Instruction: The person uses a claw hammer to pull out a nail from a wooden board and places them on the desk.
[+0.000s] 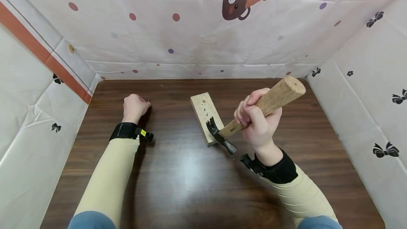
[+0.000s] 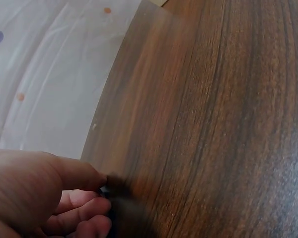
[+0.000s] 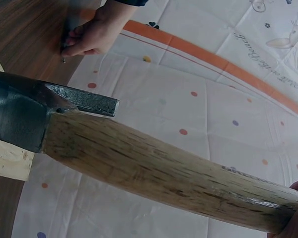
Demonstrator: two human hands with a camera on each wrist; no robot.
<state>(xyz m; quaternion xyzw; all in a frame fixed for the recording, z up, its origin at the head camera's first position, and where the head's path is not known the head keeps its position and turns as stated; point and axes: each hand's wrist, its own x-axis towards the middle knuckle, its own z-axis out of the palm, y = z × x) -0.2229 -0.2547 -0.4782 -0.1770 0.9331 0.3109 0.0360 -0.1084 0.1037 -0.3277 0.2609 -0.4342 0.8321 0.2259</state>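
Observation:
My right hand (image 1: 260, 123) grips a claw hammer (image 1: 276, 96) by its wooden handle, the butt end pointing up and right. Its dark metal head (image 1: 220, 137) hangs low, overlapping the near end of a pale wooden block (image 1: 203, 110) in the head view. Dark spots mark the block's upper face. At the far left of the table, my left hand (image 1: 135, 107) pinches a small thin nail (image 1: 148, 100) between thumb and fingers; only its tip shows. In the right wrist view the hammer handle (image 3: 154, 168) fills the foreground, with the left hand (image 3: 102, 32) beyond it.
A dark brown wood-grain table (image 1: 178, 176) lies beneath both hands. Printed white sheeting (image 1: 197, 34) rises along the back edge and both sides. Each wrist wears a black strap with a small camera, the left one (image 1: 127, 131) close above the tabletop.

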